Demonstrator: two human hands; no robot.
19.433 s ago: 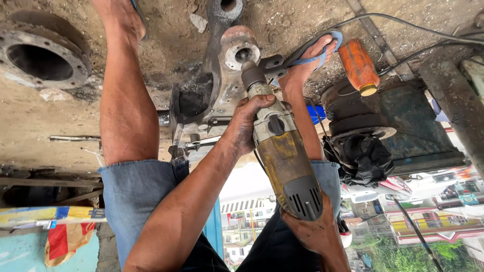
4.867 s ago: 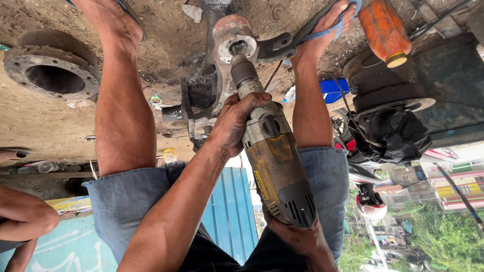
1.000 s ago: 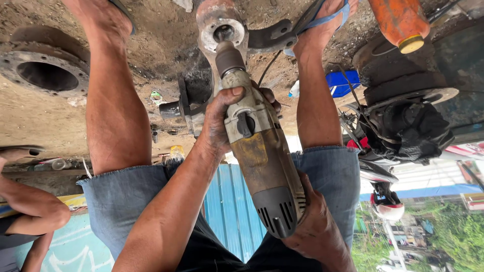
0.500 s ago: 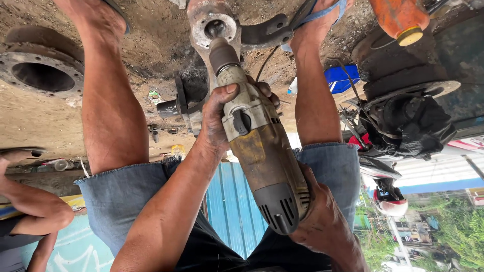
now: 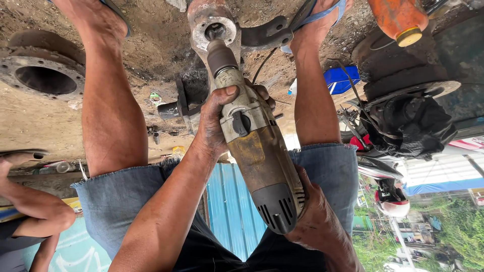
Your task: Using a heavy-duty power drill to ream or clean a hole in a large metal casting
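A worn, yellow-and-grey power drill (image 5: pixel 254 151) with a scuffed metal nose is gripped by the left hand (image 5: pixel 217 118) around its front and by the right hand (image 5: pixel 317 216) at its ribbed black rear. Its dark chuck is set into the round hole of a rusty cast-metal part (image 5: pixel 214 25), which lies on the dusty concrete floor (image 5: pixel 30 121) between the feet. A rusty ring flange (image 5: pixel 45 75) lies well apart.
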